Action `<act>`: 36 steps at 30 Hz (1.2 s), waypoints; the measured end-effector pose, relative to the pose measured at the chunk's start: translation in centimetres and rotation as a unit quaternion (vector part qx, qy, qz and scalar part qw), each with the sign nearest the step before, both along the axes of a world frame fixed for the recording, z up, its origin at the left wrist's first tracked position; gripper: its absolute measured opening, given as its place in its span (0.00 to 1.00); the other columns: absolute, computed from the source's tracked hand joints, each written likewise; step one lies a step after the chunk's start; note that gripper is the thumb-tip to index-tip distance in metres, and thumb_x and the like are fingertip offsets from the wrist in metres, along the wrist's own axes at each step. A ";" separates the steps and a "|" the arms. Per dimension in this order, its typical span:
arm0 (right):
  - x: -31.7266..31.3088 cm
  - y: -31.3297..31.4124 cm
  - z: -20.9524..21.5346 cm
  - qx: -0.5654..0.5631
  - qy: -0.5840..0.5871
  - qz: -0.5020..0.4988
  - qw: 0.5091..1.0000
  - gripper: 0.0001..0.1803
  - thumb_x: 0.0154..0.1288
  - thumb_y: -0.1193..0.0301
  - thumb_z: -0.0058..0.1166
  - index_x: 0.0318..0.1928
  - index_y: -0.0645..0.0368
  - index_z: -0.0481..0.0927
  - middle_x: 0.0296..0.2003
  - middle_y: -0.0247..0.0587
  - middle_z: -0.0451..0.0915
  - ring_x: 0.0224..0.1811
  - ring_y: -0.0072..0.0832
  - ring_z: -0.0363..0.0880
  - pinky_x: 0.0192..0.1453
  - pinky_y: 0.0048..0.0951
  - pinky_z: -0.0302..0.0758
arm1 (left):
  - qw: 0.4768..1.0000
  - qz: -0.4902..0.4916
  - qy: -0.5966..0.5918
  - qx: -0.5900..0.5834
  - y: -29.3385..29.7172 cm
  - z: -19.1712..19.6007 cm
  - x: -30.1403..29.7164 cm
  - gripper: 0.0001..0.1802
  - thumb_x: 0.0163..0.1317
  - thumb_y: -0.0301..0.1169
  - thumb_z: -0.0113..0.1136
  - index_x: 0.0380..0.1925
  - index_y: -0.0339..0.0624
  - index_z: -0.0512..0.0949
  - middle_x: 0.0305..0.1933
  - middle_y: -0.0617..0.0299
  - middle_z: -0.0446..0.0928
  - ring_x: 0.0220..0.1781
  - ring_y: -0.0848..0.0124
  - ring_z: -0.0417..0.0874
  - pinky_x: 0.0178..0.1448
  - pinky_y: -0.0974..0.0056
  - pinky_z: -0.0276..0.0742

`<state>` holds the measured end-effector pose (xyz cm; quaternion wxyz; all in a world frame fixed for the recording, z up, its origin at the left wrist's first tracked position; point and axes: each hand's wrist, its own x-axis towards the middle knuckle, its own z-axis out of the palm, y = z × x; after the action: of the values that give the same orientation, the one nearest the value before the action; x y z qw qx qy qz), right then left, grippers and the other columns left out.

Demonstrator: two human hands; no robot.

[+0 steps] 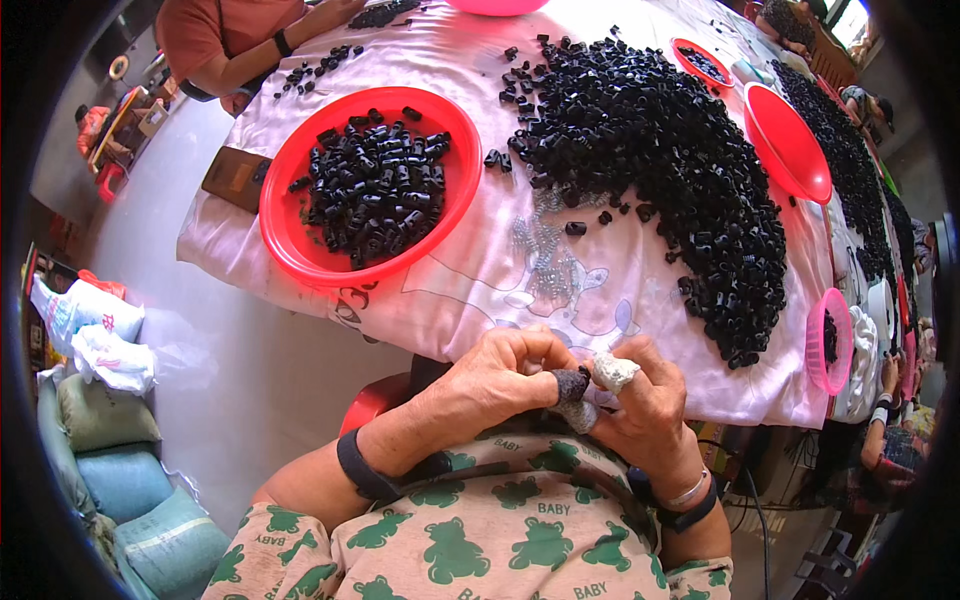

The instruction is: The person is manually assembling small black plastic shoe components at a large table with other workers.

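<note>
Stuffed sacks (125, 490) rest on floor (225, 330), far left of left grip (490, 378). Red bowl (274, 215), ahead-left of it on cloth-covered surface (470, 290), holds small black pieces (385, 190): likely light, stiff, slick; best pinched by sides. Left grip, dark wrap (572, 387) on 1 digit, and right grip (650, 405), white wrap (614, 371) on 1 digit, bunched close; cannot tell whether either pinches 1 piece. Black heap (640, 120) of same-looking pieces, ahead-right, stands between grips and red basin (790, 145); pink basket (816, 345) farther right.

Left hand (500, 375) and right hand (648, 410), curled close together.
The left sits at 6 o'clock, thumb (528, 390) toward 3; the right at 4, leaning toward 11.
</note>
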<state>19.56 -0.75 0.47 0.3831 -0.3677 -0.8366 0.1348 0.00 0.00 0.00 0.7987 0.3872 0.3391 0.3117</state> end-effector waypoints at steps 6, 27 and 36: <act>-0.5 0.0 0.2 0.039 0.038 -0.023 0.998 0.16 0.42 0.73 0.73 0.30 0.62 0.77 0.25 0.38 0.70 0.22 0.30 0.72 0.22 0.30 0.69 | 0.999 0.020 -0.037 -0.034 0.1 -0.3 -0.2 0.21 0.68 0.46 0.58 0.40 0.36 0.80 0.19 0.74 0.66 0.20 0.85 0.60 0.24 0.77 0.53; 0.6 0.2 -0.3 -0.093 0.055 -0.093 0.990 0.22 0.51 0.75 0.71 0.48 0.63 0.80 0.33 0.42 0.79 0.28 0.28 0.81 0.29 0.26 0.79 | 0.978 0.191 -0.082 -0.035 1.2 0.7 -2.8 0.11 0.66 0.32 0.59 0.44 0.39 0.79 0.27 0.71 0.73 0.20 0.86 0.66 0.21 0.81 0.57; -0.5 0.0 -0.8 -0.086 0.002 -0.022 0.996 0.11 0.52 0.79 0.61 0.38 0.64 0.79 0.32 0.51 0.78 0.32 0.48 0.80 0.36 0.40 0.78 | 0.973 0.202 -0.103 -0.050 0.5 0.9 -1.4 0.13 0.70 0.33 0.52 0.47 0.35 0.76 0.36 0.59 0.81 0.23 0.81 0.74 0.23 0.78 0.66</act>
<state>19.01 -0.73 -0.30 0.3545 -0.4172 -0.8128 0.1990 -1.35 0.47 0.87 0.7684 0.2357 0.3412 0.4874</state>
